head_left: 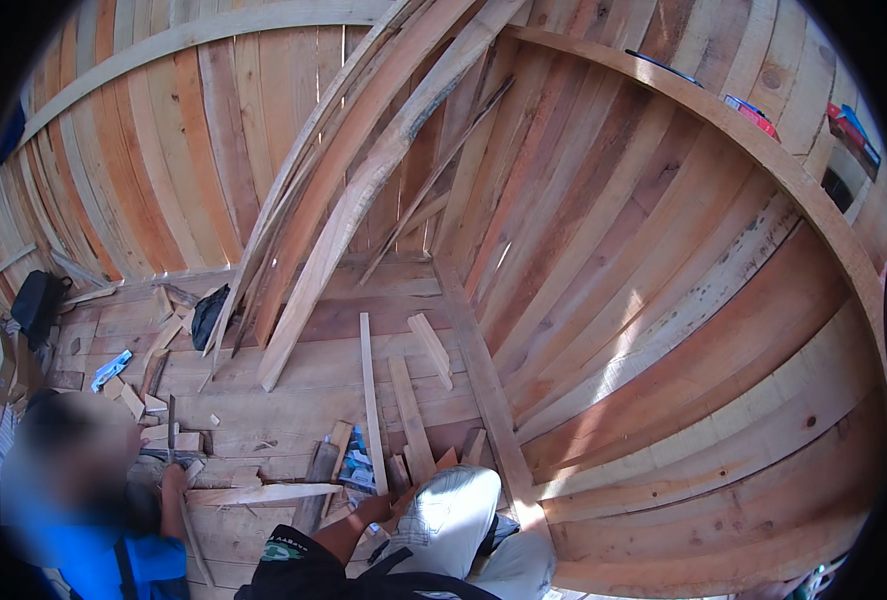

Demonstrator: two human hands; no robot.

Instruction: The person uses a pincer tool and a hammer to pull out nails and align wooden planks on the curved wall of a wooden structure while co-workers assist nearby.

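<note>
My left arm, in a black sleeve, reaches across beside my raised knee in light trousers. At its end, my left hand is closed about the near end of a long, narrow wooden strip; the fingers show only in part. Just left of the strip lies blue-and-white packaging. A shorter board lies to the right of the strip. Small brown wood pieces are close to my knee. My right hand does not show.
On the left, a co-worker in a blue shirt grips a narrow upright tool. Long planks lean in the far corner. Offcuts, a black bag and a splintered board lie on the plank floor. A plank wall curves along the right.
</note>
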